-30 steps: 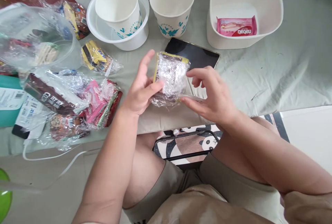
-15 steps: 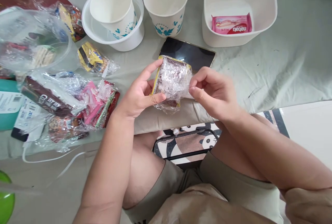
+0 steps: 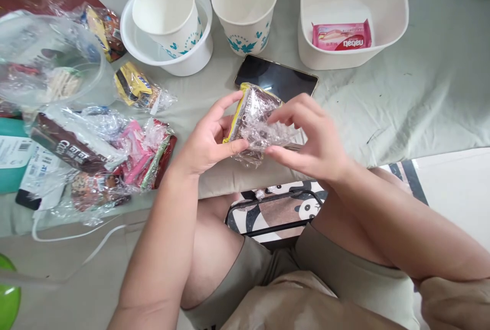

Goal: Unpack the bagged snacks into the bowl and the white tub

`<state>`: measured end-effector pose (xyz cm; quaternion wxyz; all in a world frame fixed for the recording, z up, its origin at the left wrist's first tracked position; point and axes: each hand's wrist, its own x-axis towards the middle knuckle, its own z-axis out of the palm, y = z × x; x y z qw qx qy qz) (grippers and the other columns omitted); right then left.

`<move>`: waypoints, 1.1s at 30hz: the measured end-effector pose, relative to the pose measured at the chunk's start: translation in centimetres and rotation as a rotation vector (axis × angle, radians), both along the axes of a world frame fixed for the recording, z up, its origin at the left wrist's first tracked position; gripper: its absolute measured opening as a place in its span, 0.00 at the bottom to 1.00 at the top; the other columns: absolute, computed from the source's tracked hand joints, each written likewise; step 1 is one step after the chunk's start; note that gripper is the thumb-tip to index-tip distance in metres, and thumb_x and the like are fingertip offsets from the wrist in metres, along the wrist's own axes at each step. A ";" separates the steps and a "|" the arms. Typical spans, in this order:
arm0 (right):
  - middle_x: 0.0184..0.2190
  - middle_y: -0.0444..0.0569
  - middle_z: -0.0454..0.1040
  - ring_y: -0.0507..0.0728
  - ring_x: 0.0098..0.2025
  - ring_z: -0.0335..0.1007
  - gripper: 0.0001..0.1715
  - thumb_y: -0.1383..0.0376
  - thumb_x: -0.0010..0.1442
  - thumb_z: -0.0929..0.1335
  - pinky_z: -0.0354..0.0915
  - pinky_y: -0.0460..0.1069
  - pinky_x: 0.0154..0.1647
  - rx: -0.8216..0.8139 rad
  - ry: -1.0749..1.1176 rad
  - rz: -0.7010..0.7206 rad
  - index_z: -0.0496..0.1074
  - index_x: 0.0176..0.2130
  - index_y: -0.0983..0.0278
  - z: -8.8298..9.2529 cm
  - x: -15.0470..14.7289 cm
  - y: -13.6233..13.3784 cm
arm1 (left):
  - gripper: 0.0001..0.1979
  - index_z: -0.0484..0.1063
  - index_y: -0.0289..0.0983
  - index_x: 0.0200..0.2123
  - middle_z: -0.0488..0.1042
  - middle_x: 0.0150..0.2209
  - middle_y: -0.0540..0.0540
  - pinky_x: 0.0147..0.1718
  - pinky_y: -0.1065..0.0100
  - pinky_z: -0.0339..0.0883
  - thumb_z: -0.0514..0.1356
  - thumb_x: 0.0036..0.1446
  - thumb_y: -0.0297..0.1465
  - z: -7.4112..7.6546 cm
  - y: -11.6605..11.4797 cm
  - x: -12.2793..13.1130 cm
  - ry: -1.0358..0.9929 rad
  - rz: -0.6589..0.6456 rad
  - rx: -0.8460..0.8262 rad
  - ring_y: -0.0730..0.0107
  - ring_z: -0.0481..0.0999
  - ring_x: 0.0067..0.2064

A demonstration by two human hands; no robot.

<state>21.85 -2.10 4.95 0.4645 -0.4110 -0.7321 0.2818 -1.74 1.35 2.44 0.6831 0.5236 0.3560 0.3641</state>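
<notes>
My left hand (image 3: pixel 214 133) grips the left side of a snack packet (image 3: pixel 264 98), brown with a yellow edge, thumb in front and fingers at its edge and behind. Crumpled clear plastic wrap (image 3: pixel 264 131) covers part of the packet. My right hand (image 3: pixel 312 138) is at the packet's right side, thumb and fingers apart, with the loose wrap between them. Its fingertips are at the wrap; whether they press on it I cannot tell. Just behind the packet lies a dark phone (image 3: pixel 285 76), partly hidden by the right hand.
A white bin (image 3: pixel 352 59) holds a pink wafer packet (image 3: pixel 342 35). To its left stand a paper cup (image 3: pixel 245 14) and a white bowl (image 3: pixel 186 67) with another paper cup (image 3: pixel 164 8) inside. At left, several wrapped snacks (image 3: pixel 76 138) lie beside a clear plastic tub (image 3: pixel 103 72).
My right hand has moved left over the packet, and its fingers have spread from a pinch at the wrap's edge. The wrap has shifted, baring more of the packet's brown face.
</notes>
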 end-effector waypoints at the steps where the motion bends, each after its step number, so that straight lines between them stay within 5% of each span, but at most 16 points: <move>1: 0.35 0.49 0.73 0.56 0.38 0.69 0.10 0.56 0.62 0.73 0.67 0.54 0.42 0.000 -0.034 -0.003 0.75 0.37 0.60 0.1 -0.1 0.0 | 0.47 0.70 0.50 0.64 0.81 0.37 0.47 0.37 0.58 0.83 0.82 0.41 0.31 0.1 0.0 0.0 0.002 -0.001 0.003 0.55 0.85 0.38; 6: 0.25 0.43 0.67 0.50 0.26 0.60 0.12 0.58 0.68 0.70 0.59 0.50 0.28 -0.251 0.224 -0.198 0.71 0.34 0.60 0.8 0.6 0.6 | 0.41 0.70 0.50 0.64 0.82 0.40 0.47 0.30 0.64 0.82 0.79 0.47 0.32 0.9 -0.1 -0.7 0.064 -0.101 0.131 0.61 0.84 0.35; 10: 0.21 0.38 0.61 0.47 0.19 0.52 0.11 0.58 0.69 0.70 0.50 0.49 0.21 -0.306 0.485 -0.415 0.68 0.35 0.59 -0.9 2.7 2.2 | 0.36 0.69 0.48 0.63 0.82 0.43 0.44 0.30 0.65 0.82 0.74 0.52 0.31 1.7 -0.2 -1.4 0.092 -0.291 0.095 0.60 0.85 0.36; 13: 0.30 0.44 0.70 0.49 0.27 0.68 0.12 0.53 0.72 0.66 0.58 0.48 0.26 -0.282 0.412 -0.394 0.65 0.43 0.57 -2.4 3.7 3.0 | 0.36 0.69 0.47 0.59 0.81 0.42 0.45 0.31 0.63 0.81 0.77 0.48 0.32 1.5 -0.3 -1.2 0.070 -0.272 0.027 0.60 0.85 0.34; 16: 0.44 0.49 0.72 0.55 0.44 0.76 0.12 0.53 0.71 0.67 0.66 0.49 0.37 -0.058 0.374 -0.430 0.63 0.47 0.56 -2.3 3.1 2.5 | 0.38 0.67 0.50 0.56 0.79 0.40 0.49 0.33 0.61 0.81 0.80 0.44 0.34 0.5 -0.1 -0.6 0.032 -0.116 0.044 0.62 0.83 0.34; 22: 0.35 0.45 0.75 0.54 0.35 0.72 0.12 0.61 0.63 0.73 0.68 0.51 0.38 -0.120 0.011 -0.094 0.69 0.44 0.58 0.1 -0.4 -0.3 | 0.38 0.63 0.51 0.54 0.76 0.44 0.50 0.36 0.61 0.78 0.80 0.44 0.37 -0.6 -0.3 1.1 0.024 0.115 0.197 0.63 0.82 0.39; 24: 0.33 0.45 0.77 0.55 0.34 0.73 0.03 0.66 0.64 0.70 0.69 0.51 0.38 -0.020 -0.065 -0.128 0.70 0.39 0.58 0.2 -1.0 -0.7 | 0.34 0.64 0.50 0.53 0.75 0.42 0.52 0.34 0.65 0.76 0.78 0.48 0.38 -0.4 -0.4 1.5 0.003 0.122 0.213 0.67 0.80 0.36; 28: 0.39 0.48 0.82 0.58 0.44 0.78 0.07 0.67 0.67 0.67 0.71 0.55 0.47 0.220 -0.135 -0.139 0.72 0.36 0.56 -0.2 -1.3 -0.9 | 0.26 0.64 0.51 0.50 0.76 0.41 0.53 0.36 0.65 0.77 0.73 0.54 0.43 0.2 -0.6 2.1 -0.072 0.179 0.119 0.68 0.80 0.38; 33: 0.47 0.41 0.85 0.56 0.55 0.79 0.05 0.65 0.70 0.67 0.70 0.56 0.56 0.472 -0.225 0.123 0.73 0.41 0.55 -1.3 -2.2 -1.5 | 0.32 0.63 0.47 0.43 0.77 0.41 0.48 0.42 0.56 0.79 0.69 0.47 0.61 0.5 -0.6 2.9 -0.092 0.316 0.068 0.54 0.82 0.48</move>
